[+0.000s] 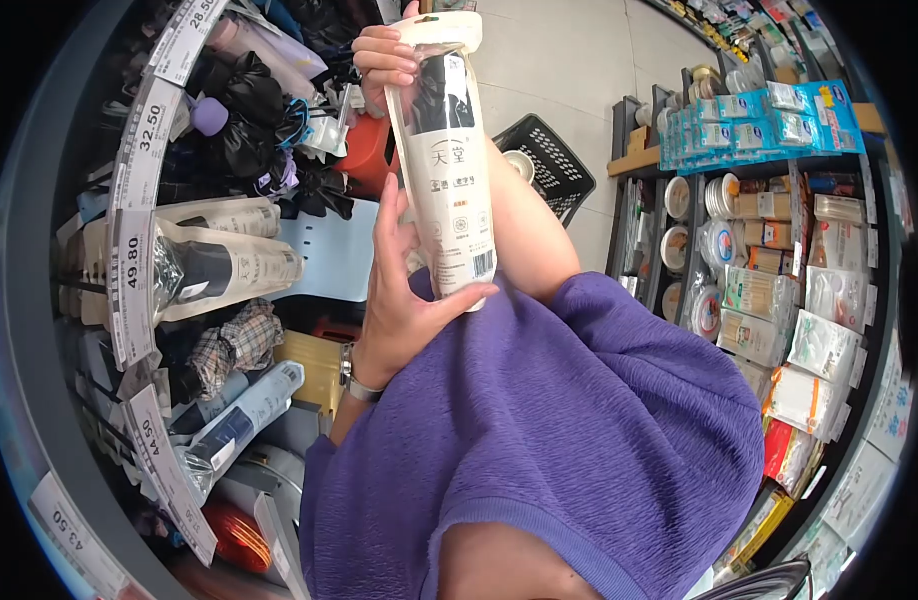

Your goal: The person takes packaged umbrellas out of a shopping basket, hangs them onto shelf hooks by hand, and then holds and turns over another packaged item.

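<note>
A packaged umbrella (454,150) stands nearly upright in front of my chest, in a long cream pouch with black printing and a barcode low on its front. Through the clear window near its top, a black folded umbrella shows. My right hand (384,60) grips the upper left edge, its fingers wrapped over the front. Lower down, my left hand (404,290) cradles the bottom end, thumb across the front and fingers along the left side. A watch (357,380) is on the left wrist. Similar packaged umbrellas (229,265) hang on the shelf to the left.
Price labels (134,275) line the left shelf edge, with dark folded umbrellas (254,95) behind them. A black shopping basket (569,165) with a white round item inside rests on the tiled floor (549,60). Shelves at right hold blue packs (749,130) and disposable tableware (759,290).
</note>
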Demonstrator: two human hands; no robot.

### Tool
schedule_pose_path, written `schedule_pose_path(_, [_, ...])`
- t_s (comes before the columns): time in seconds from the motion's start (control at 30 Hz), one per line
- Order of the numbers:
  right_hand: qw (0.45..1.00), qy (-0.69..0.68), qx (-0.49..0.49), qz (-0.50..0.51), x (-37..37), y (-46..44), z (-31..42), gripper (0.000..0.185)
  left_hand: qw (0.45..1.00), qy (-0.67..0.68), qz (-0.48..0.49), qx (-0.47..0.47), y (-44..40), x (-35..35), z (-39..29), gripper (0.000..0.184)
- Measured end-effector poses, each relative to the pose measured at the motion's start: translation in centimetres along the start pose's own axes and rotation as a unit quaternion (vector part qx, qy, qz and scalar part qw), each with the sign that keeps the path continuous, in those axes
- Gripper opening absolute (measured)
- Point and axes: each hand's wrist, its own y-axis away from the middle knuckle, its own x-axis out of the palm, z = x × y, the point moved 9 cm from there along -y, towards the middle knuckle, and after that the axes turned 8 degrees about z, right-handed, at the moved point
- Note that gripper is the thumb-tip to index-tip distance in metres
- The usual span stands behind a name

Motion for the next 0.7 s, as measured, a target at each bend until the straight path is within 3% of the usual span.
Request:
schedule_pose_path(0.4, [0.999,0.009,-0.016,-0.039,-2.6,-0.2,-1.4,0.058,1.0,0.002,-0.001,-0.005,1.1,-2.8,0.3,0.128])
schedule_pose_path(0.43, [0.998,0.026,-0.038,-0.041,-2.7,-0.6,-1.2,0.047,1.0,0.002,0.001,-0.004,1.2,-2.9,0.3,0.128])
schedule_pose_path(0.57, [0.998,0.044,-0.033,-0.031,-2.6,-1.2,-0.6,0.047,1.0,0.018,0.0,0.005,1.4,-3.5,0.4,0.127])
schedule_pose_path(0.63, [0.941,0.325,0.043,-0.079,-2.8,-1.0,1.0,0.052,1.0,0.012,-0.004,0.007,1.8,-4.0,0.3,0.127])
schedule_pose_path(0.67, [0.942,0.324,0.045,-0.076,-2.1,-1.9,-0.2,0.052,1.0,0.005,0.0,0.005,1.7,-4.2,0.3,0.127])
schedule_pose_path(0.7, [0.973,0.211,-0.013,-0.088,-1.4,-2.4,-1.2,0.051,1.0,-0.002,0.006,0.001,1.7,-4.3,0.2,0.126])
